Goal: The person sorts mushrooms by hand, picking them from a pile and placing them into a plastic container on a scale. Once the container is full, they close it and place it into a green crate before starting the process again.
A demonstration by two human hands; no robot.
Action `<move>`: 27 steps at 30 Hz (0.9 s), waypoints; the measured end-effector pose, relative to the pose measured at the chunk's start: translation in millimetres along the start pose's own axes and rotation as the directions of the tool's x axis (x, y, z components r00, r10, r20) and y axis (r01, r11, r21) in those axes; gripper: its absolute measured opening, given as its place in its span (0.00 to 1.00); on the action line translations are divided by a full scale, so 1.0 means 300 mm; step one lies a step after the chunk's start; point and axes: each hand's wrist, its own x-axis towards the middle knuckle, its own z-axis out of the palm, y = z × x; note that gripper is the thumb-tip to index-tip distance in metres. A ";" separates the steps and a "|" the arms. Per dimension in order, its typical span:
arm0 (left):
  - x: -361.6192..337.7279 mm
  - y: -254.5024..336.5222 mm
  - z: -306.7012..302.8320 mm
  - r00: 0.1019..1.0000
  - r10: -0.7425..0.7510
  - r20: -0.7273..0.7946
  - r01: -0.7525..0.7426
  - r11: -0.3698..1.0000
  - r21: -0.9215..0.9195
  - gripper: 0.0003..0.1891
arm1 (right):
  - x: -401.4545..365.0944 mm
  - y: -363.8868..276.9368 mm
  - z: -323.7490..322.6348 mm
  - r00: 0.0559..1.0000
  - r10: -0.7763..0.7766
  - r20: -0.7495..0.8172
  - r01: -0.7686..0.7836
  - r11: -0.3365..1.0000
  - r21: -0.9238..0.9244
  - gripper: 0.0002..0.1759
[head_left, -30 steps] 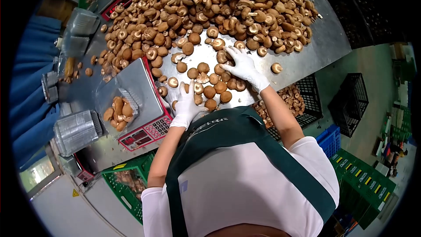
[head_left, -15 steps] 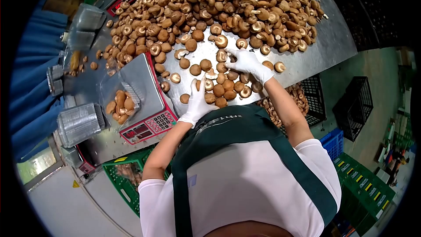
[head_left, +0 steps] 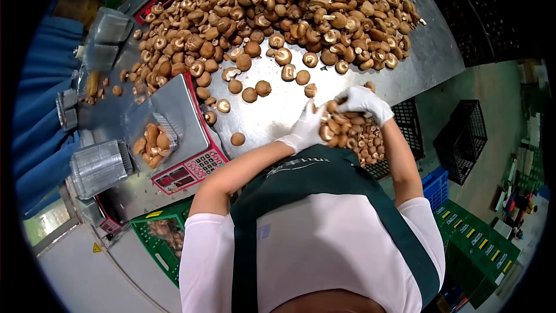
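Observation:
Both hands wear white gloves and are at the table's near edge, around loose shiitake mushrooms (head_left: 332, 127). My left hand (head_left: 307, 126) is open, its fingers beside the mushrooms and partly hidden by them. On the other side, my right hand (head_left: 364, 103) is bent over the edge with loosely curled fingers, its fingertips close to a mushroom (head_left: 331, 106). Below the edge, a black crate (head_left: 407, 127) holds many smaller-looking mushrooms (head_left: 368, 142). Several single mushrooms (head_left: 263, 88) lie spread on the metal table (head_left: 255, 119).
A large mushroom heap (head_left: 278, 6) covers the table's far side. At left, a red-edged scale (head_left: 188, 110) carries a clear tray of mushrooms (head_left: 153, 145); stacked clear trays (head_left: 101, 165) stand beside it. Green crates (head_left: 472, 249) and a blue crate (head_left: 435, 188) sit at right.
Both hands have moved right and toward the table's near edge. The cluster of mushrooms between them has left the tabletop's middle and is now at the edge, above the crate.

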 end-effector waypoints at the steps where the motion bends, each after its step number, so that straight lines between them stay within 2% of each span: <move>1: 0.027 0.045 0.004 0.998 0.013 0.059 -0.013 1.000 -0.001 0.58 | -0.039 0.034 -0.008 1.000 -0.013 0.020 0.013 1.000 -0.017 0.28; 2: 0.055 0.062 0.034 0.998 0.010 0.055 -0.010 1.000 -0.002 0.58 | -0.076 0.076 -0.016 0.999 -0.026 0.038 0.027 0.999 -0.032 0.26; 4: 0.110 0.097 0.090 0.954 0.125 0.274 -0.087 0.985 -0.147 0.53 | -0.145 0.134 -0.033 0.986 0.096 0.134 -0.086 0.993 -0.075 0.23; 6: 0.133 0.158 0.126 0.901 0.238 0.364 -0.185 0.967 -0.176 0.52 | -0.230 0.148 -0.061 0.977 0.191 0.095 -0.177 0.974 -0.139 0.23; 7: 0.138 0.187 0.110 0.868 0.240 0.434 -0.158 0.963 -0.216 0.50 | -0.261 0.135 -0.084 0.964 0.249 0.089 -0.232 0.959 -0.164 0.24; 8: 0.139 0.171 0.121 0.872 0.282 0.401 -0.220 0.956 -0.195 0.45 | -0.283 0.127 -0.112 0.964 0.243 0.108 -0.224 0.961 -0.163 0.24; 10: 0.121 0.176 0.030 0.919 0.219 0.328 -0.188 0.974 -0.124 0.39 | -0.285 0.152 -0.107 0.941 0.328 -0.082 -0.336 0.936 -0.107 0.21; 11: 0.122 0.143 -0.001 0.945 0.176 0.275 -0.140 0.979 -0.147 0.36 | -0.271 0.141 -0.116 0.944 0.322 -0.078 -0.329 0.938 -0.107 0.21; 12: 0.101 0.125 -0.055 0.982 0.085 0.171 -0.055 0.983 -0.173 0.32 | -0.258 0.089 -0.136 0.976 0.203 -0.082 -0.203 0.979 0.006 0.19; 13: 0.076 0.074 -0.084 0.998 0.070 0.009 -0.067 0.974 -0.217 0.28 | -0.233 0.041 -0.144 0.992 0.083 -0.100 -0.071 0.990 0.119 0.18; 15: 0.000 0.011 -0.185 0.985 -0.086 -0.151 0.085 0.996 -0.008 0.24 | -0.121 -0.029 -0.125 0.935 -0.143 -0.325 0.174 0.983 0.066 0.18; 16: -0.050 -0.002 -0.246 0.960 -0.133 -0.248 0.134 0.991 -0.013 0.24 | -0.044 -0.068 -0.105 0.927 -0.133 -0.350 0.163 0.985 0.056 0.19; 18: -0.154 -0.105 -0.298 0.885 -0.134 -0.446 0.246 0.948 0.203 0.25 | 0.087 -0.187 -0.093 0.911 -0.196 -0.363 0.214 0.977 0.011 0.20; 19: -0.204 -0.054 -0.353 0.836 -0.316 -0.448 0.453 0.858 0.241 0.27 | 0.162 -0.229 -0.066 0.832 -0.312 -0.459 0.348 0.938 -0.006 0.20; 20: -0.253 -0.073 -0.365 0.795 -0.341 -0.501 0.531 0.790 0.306 0.28 | 0.260 -0.256 -0.034 0.778 -0.374 -0.506 0.369 0.922 -0.115 0.19; 21: -0.292 -0.083 -0.374 0.734 -0.483 -0.478 0.657 0.683 0.318 0.30 | 0.313 -0.305 -0.014 0.717 -0.429 -0.549 0.392 0.900 -0.191 0.19; 22: -0.327 -0.093 -0.365 0.687 -0.563 -0.460 0.720 0.615 0.322 0.30 | 0.347 -0.358 -0.021 0.820 -0.387 -0.421 0.297 0.917 -0.265 0.26; 24: -0.379 -0.130 -0.323 0.656 -0.647 -0.388 0.754 0.572 0.322 0.29 | 0.442 -0.362 0.066 0.751 -0.439 -0.493 0.175 0.852 -0.493 0.27; 26: -0.400 -0.166 -0.267 0.647 -0.669 -0.365 0.761 0.597 0.255 0.28 | 0.426 -0.390 0.084 0.792 -0.385 -0.474 0.139 0.870 -0.473 0.26; 27: -0.401 -0.177 -0.257 0.694 -0.607 -0.388 0.712 0.658 0.245 0.27 | 0.414 -0.379 0.091 0.748 -0.431 -0.504 0.160 0.854 -0.494 0.22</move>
